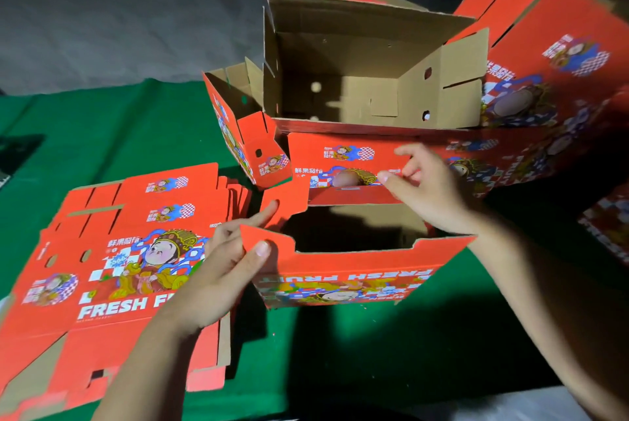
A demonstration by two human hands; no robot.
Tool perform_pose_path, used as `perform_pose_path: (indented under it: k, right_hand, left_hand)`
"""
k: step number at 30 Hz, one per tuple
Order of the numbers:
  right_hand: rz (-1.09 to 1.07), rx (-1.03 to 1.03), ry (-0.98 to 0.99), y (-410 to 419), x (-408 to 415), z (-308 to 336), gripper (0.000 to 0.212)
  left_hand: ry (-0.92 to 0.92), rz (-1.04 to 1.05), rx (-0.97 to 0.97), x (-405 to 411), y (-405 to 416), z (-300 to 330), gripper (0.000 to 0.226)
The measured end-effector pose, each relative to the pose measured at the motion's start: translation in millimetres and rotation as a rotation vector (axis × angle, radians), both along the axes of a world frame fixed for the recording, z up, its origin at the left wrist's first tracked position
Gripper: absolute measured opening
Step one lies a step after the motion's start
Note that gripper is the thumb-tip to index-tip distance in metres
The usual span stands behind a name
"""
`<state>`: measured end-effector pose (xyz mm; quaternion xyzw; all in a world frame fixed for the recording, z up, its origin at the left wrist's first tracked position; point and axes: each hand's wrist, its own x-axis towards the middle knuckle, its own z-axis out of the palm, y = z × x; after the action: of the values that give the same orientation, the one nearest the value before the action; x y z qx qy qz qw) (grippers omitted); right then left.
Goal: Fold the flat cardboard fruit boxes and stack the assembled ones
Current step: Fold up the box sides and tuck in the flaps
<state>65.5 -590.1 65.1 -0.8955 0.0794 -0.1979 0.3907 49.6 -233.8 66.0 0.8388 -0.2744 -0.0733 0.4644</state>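
Red printed cardboard fills most of the view: a half-folded fruit box [343, 271] sits on the green tablecloth [129, 121] in front of the person, its near wall reading "FRESH FRUIT" upside down and its top open. The left hand [218, 271] pinches the box's near left corner flap, thumb on the outer face and fingers curled behind it. The right hand [429, 182] reaches to the far wall, where its fingers are bent around the top edge of a folded-down flap; whether they truly clamp it or only press on it is hard to judge, since the hand is slightly blurred. To the left, touching the left wrist, lies a stack of flat boxes [112, 260], printed side up. Behind the box being folded stand assembled boxes: a large open one [371, 80] showing its brown inside, a smaller one [235, 121] tilted beside it on the left, and another red box [561, 73] leaning at the right.
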Motion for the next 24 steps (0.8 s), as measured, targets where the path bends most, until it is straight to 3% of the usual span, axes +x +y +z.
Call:
perform_pose_path:
  k: [3, 6, 11, 14, 15, 17, 20, 24]
  right_hand:
    - [0.223, 0.004, 0.050, -5, -8, -1, 0.075]
    - [0.312, -0.266, 0.119, -9, -12, -3, 0.090]
    - [0.365, -0.648, -0.411, -6, -6, 4, 0.029]
    - [0.507, -0.872, -0.287, -4, -5, 0, 0.019]
    - [0.483, -0.913, -0.222, -4, -5, 0, 0.028]
    - [0.353, -0.920, -0.126, -3, -3, 5, 0.048]
    - [0.202, -0.834, -0.088, 3, 1, 10, 0.047]
    - [0.146, -0.508, -0.039, 7, 4, 14, 0.079]
  left_hand:
    - [-0.004, 0.005, 0.020, 1, -4, 3, 0.037]
    - [-0.061, 0.031, -0.018, 0, -5, -6, 0.037]
    - [-0.059, 0.149, 0.013, 2, -2, -23, 0.081]
    - [-0.123, 0.171, 0.036, 0, -6, -29, 0.085]
    - [-0.127, 0.174, 0.021, -1, -7, -30, 0.083]
    - [-0.161, 0.193, -0.013, -2, -9, -33, 0.078]
    - [-0.185, 0.225, -0.071, -2, -7, -41, 0.072]
    - [-0.149, 0.243, -0.191, -1, -3, -42, 0.056]
